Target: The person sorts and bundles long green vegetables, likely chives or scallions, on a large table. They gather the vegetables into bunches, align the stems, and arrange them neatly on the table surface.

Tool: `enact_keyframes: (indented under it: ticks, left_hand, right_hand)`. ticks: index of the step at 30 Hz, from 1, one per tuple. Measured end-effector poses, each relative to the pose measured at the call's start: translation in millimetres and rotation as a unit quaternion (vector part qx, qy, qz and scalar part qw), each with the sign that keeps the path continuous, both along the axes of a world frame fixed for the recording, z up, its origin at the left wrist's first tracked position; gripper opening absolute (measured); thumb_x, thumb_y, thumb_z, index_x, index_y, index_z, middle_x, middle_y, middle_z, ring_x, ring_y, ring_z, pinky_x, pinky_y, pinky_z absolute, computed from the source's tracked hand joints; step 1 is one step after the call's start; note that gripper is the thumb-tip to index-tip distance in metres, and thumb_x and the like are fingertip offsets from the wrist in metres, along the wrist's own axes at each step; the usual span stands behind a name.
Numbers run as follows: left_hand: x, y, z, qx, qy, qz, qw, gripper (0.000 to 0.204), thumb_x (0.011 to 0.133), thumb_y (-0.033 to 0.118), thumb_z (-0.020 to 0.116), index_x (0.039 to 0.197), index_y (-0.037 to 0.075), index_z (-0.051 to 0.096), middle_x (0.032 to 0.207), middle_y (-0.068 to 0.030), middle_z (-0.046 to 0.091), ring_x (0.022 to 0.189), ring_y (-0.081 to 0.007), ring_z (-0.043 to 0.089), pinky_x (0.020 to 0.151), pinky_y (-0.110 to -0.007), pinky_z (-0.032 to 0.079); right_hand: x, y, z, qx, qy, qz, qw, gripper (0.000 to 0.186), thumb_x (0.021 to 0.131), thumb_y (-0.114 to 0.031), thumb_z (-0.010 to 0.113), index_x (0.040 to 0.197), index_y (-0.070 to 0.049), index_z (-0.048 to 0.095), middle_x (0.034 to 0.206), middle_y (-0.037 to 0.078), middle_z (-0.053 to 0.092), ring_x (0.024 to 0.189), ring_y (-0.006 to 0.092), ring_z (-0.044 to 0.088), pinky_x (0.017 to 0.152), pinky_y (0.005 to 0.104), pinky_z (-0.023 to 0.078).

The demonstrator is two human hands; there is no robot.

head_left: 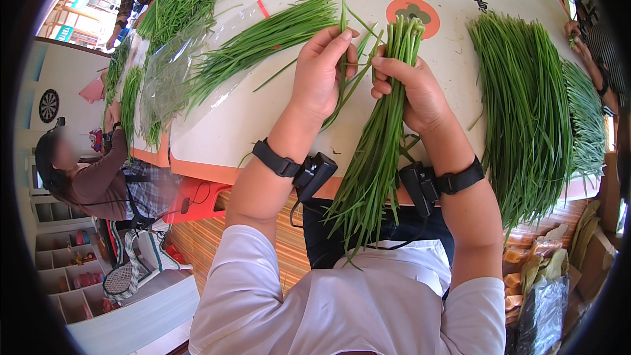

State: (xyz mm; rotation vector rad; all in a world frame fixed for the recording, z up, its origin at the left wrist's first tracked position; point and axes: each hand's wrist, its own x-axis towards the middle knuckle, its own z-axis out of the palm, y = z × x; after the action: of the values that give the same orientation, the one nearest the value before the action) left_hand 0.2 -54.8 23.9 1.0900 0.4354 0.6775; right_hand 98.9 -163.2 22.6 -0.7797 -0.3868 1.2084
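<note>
My right hand (417,92) is wrapped round a thick bunch of garlic chives (376,151); the pale cut ends point up and the green tips hang past the table edge toward my lap. Beside it, my left hand (323,72) pinches a few loose chive leaves (343,59) between thumb and fingers. Some of these strands cross the gap to the bunch. A pile of chives (269,36) lies beyond my left hand, partly on a clear plastic bag (177,72). To the right of my right hand spreads a large heap of chives (522,112).
The white table (230,148) has an orange edge and printed round motifs (413,16). More chives (184,10) lie at the far left. A person (92,171) sits at the left by a red stool (197,198); others stand around the table. Bags and cardboard (545,289) sit at lower right.
</note>
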Motion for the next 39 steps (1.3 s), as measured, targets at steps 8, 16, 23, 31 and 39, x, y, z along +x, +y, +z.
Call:
enact_keyframes:
  ticks: [8,16,23,31,39]
  left_hand:
    - [-1,-1,-4,0.057,0.022,0.008,0.998,0.015,0.086,0.016,0.055,0.090,0.001,0.058,0.069,-0.0028,0.055,0.061,-0.0095,0.048,0.055,-0.021,0.038]
    - [1,5,-8,0.117,0.016,0.107,0.987,0.019,0.089,0.017,0.050,0.096,0.002,0.057,0.077,-0.0068,0.060,0.072,-0.0136,0.053,0.069,-0.027,0.041]
    - [-8,32,-7,0.091,-0.024,0.243,0.965,0.018,0.091,0.016,0.044,0.099,0.004,0.055,0.083,-0.0070,0.059,0.079,-0.0142,0.053,0.075,-0.029,0.040]
    - [-9,53,-10,0.153,0.007,0.347,0.925,0.019,0.089,0.014,0.048,0.098,0.000,0.057,0.093,-0.0047,0.058,0.089,-0.0115,0.050,0.081,-0.026,0.038]
    - [-13,60,-9,0.108,-0.073,0.344,0.930,0.016,0.090,0.016,0.041,0.092,0.002,0.048,0.098,-0.0107,0.056,0.090,-0.0185,0.050,0.086,-0.031,0.036]
  right_hand:
    - [-1,3,-4,-0.022,-0.036,-0.058,0.997,0.017,0.078,-0.013,0.061,0.088,-0.004,0.051,0.061,0.001,0.048,0.053,0.0110,0.047,0.051,0.0250,0.041]
    - [-1,0,-2,-0.001,-0.026,-0.060,0.998,0.013,0.077,-0.011,0.060,0.084,-0.004,0.051,0.060,0.001,0.048,0.051,0.0102,0.045,0.052,0.0253,0.041]
    - [4,-4,2,0.049,0.041,-0.018,0.998,0.011,0.079,-0.012,0.058,0.081,-0.005,0.050,0.060,-0.001,0.044,0.051,0.0084,0.042,0.053,0.0252,0.039]
    - [28,-13,-2,0.239,0.236,0.050,0.941,0.010,0.083,-0.013,0.052,0.086,-0.004,0.052,0.061,-0.003,0.040,0.049,0.0052,0.036,0.050,0.0207,0.034]
    - [42,-22,6,0.334,0.338,0.055,0.878,0.006,0.083,-0.011,0.050,0.086,-0.006,0.050,0.056,-0.005,0.041,0.043,0.0028,0.038,0.045,0.0189,0.036]
